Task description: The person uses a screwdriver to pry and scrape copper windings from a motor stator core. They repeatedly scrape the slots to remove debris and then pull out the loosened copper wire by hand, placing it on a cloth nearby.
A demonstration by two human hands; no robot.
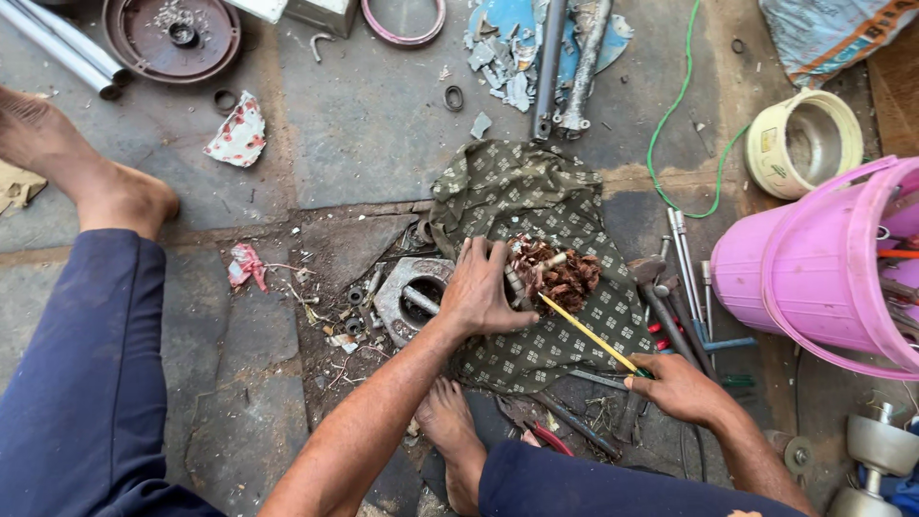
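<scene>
Right now your left hand is clamped over the copper winding bundle, fingers curled round its near side and pinning it down on the patterned cloth spread over the stone floor. The bundle sits in the middle of that cloth, straight ahead of you, a ragged reddish-brown mass with loose wire ends sticking out in all directions.

Your right hand has its fingers closed round the green handle end of a yellow-shafted screwdriver, and the tip runs up and left until it touches the lower edge of the windings, just beside your left thumb.

By the look of it, the copper is already well torn up and frayed, but it hangs together as one clump, so there seems to be plenty left to pry apart.

Just left of your left wrist lies a grey metal housing with a round opening, with small nuts and scraps scattered near it. Right of the cloth, several long tools lie together on the floor, a hammer among them. Farther right stands a pink bucket, with a cream-coloured pot behind it. A green cable snakes past the top of the cloth.
</scene>
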